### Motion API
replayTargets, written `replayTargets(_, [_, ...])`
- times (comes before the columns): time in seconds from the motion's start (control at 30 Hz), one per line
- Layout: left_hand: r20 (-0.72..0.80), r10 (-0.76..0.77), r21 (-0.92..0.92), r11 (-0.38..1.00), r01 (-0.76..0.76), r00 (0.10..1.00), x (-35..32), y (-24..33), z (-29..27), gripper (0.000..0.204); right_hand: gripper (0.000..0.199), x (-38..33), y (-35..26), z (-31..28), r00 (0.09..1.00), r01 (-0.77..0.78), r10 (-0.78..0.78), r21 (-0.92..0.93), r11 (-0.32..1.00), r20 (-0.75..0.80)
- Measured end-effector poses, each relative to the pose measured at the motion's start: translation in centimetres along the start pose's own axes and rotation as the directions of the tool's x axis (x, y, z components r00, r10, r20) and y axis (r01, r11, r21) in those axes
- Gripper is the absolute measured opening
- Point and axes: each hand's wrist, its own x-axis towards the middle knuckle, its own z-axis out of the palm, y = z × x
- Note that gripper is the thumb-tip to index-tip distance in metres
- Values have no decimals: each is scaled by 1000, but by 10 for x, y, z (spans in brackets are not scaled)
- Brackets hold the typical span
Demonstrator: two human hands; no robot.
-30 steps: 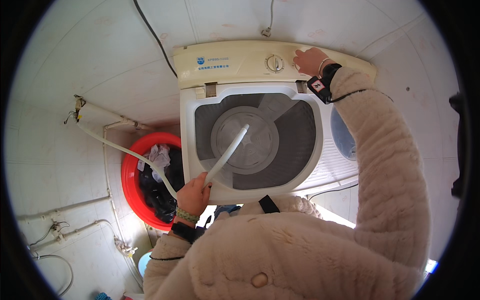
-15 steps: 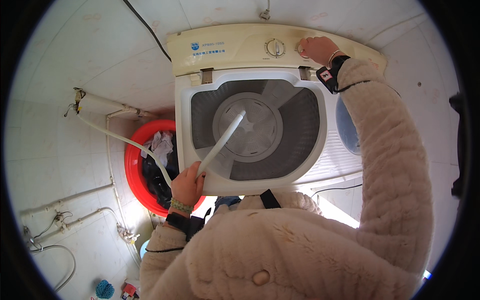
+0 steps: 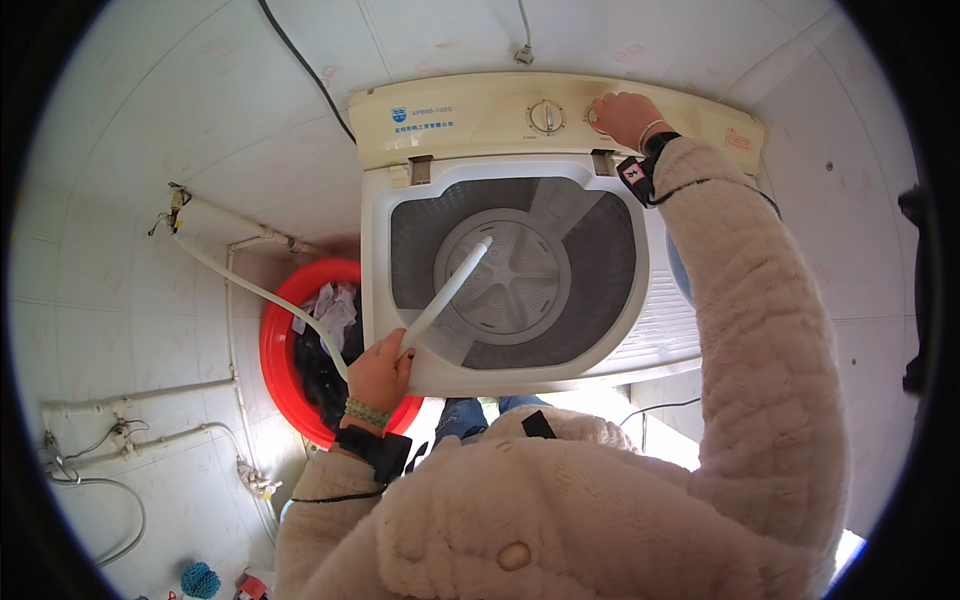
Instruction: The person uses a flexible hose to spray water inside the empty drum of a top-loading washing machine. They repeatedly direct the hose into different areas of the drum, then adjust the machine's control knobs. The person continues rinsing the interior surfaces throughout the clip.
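My left hand [image 3: 378,373] is wrapped round a pale flexible hose [image 3: 447,292] at the front left corner of a washing machine [image 3: 647,350]. The hose's free end points into the open grey wash tub [image 3: 600,245], above the round pulsator at its bottom. At the back, my right hand [image 3: 630,116] pinches a round control knob [image 3: 592,115] on the cream panel; the fingers cover most of that knob. Just left of it is a second dial [image 3: 547,117], untouched. No water can be made out in the tub.
A red basin [image 3: 277,350] with dark and white clothes [image 3: 330,308] stands left of the machine. The hose runs back to a wall tap [image 3: 178,200]. Pipes line the left wall, and a black cable hangs behind. A blue scrubber [image 3: 201,580] lies at lower left.
The whole view has shifted, so the machine sits slightly lower in it. Both hands keep their places, the left on the hose and the right at the knob.
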Motion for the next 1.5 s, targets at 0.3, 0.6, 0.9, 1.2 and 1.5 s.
replayTargets(0.3, [23,-41,-28,999,42,999,-1,3,-2,29,50,0,-5,-12,927,-374,372,134,918,39])
replayTargets(0.6, [60,33,7,999,-33,998,2,-5,0,31,27,-182,-61,-20,883,-251,437,612,750,-174])
replayTargets(0.9, [85,102,45,993,-106,991,4,-11,0,30,19,-331,-176,20,681,-452,728,828,332,80])
replayTargets(1.2, [76,108,78,990,-114,991,2,-13,6,32,21,-342,-197,54,599,-527,801,763,374,21])
replayTargets(1.5, [24,98,143,985,-100,995,-2,-7,6,38,21,-327,-206,50,591,-583,803,646,493,-80])
